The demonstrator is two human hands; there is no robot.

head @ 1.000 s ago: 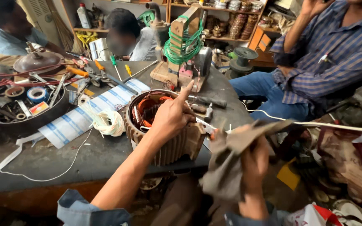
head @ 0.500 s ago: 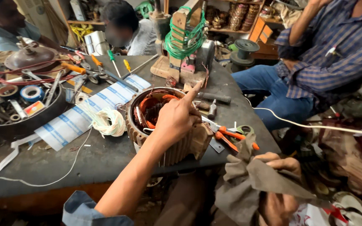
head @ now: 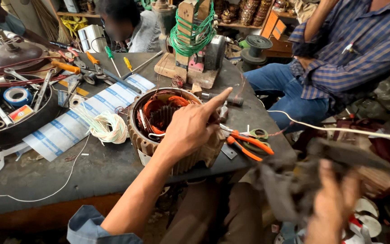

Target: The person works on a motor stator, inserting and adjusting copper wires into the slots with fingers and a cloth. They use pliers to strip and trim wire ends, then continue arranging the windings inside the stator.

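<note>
Down on the dark workbench (head: 113, 176) in the head view, the left hand (head: 190, 131) rests on the rim of a round ribbed motor stator (head: 168, 131) whose copper windings (head: 159, 110) show inside; its forefinger is stretched out straight toward the far rim while the other fingers curl loosely over the edge, gripping nothing. The stator stands upright near the front edge of the bench, just beside a loose coil of white cord (head: 107, 126) on its left and orange-handled pliers (head: 249, 144) on its right. The right hand (head: 335, 203), low at the right and blurred, is closed around a crumpled grey rag (head: 303, 176); how its fingers lie in detail I cannot tell. By my judgement the step in hand is steadying the stator, with the rag held off the bench. A next move would call for a firm hold on the ribbed casing, keeping clear of the delicate windings.
</note>
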